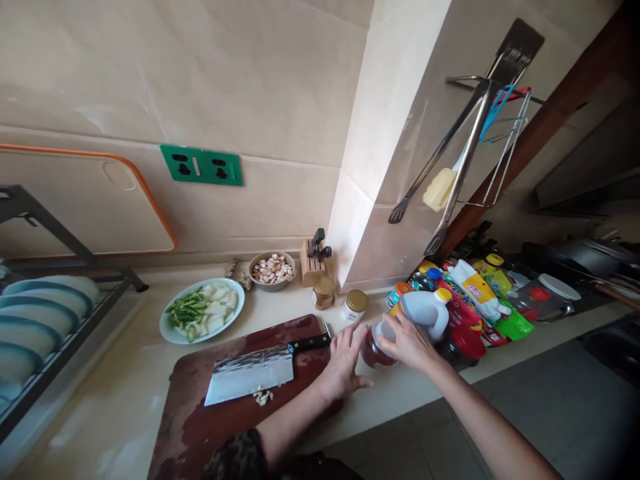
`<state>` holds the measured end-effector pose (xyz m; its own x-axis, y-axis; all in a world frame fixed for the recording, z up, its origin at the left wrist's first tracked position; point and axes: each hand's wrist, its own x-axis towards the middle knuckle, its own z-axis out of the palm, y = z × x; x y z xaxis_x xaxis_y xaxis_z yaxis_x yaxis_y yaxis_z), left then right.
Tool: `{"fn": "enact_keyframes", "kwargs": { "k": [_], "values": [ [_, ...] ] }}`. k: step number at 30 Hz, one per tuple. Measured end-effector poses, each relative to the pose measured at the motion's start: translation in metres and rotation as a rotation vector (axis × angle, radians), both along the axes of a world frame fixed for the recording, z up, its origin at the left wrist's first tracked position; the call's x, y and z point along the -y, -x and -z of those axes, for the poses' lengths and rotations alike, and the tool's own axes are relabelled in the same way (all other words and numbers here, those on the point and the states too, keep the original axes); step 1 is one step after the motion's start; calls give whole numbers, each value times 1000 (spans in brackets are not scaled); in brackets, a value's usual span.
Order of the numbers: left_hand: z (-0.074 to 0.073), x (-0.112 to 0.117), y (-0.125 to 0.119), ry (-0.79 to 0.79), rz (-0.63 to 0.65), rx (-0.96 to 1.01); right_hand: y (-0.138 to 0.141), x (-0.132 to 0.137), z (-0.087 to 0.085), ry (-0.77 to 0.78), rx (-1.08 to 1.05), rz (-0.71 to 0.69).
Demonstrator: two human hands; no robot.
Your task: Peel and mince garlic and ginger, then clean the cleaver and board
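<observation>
A glass jar of dark red contents (376, 353) stands on the counter between my hands. My right hand (406, 343) grips its pale top from above, and my left hand (344, 365) cups its left side. A cleaver (250, 373) with a black handle lies on a dark wooden chopping board (193, 390), left of my left hand. Small chopped garlic pieces (263, 396) sit by the blade. Beyond the board, a white plate (200, 310) holds sliced green chilies and white chunks.
A bowl of garlic cloves (273, 270), a knife block (311, 263) and jars with gold lids (325, 292) stand along the wall. Bottles and packets (465, 300) crowd the counter's right side. A dish rack with plates (40, 320) stands at left. The counter's front edge drops to a tiled floor.
</observation>
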<state>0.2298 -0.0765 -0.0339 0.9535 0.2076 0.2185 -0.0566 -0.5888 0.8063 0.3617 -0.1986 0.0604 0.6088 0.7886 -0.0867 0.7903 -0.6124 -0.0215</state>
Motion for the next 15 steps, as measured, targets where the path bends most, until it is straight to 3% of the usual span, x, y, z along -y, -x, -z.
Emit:
{"fn": "enact_keyframes", "kwargs": {
  "k": [4,7,15],
  "values": [
    [-28,-18,49,-115,-18,-20,-28,-23,16,59,101,100],
    [-35,-30,90,-116,-114,-20,-45,-37,28,80,134,190],
    [-4,-71,189,-180,-553,-14,-79,-63,51,108,111,268]
  ]
}}
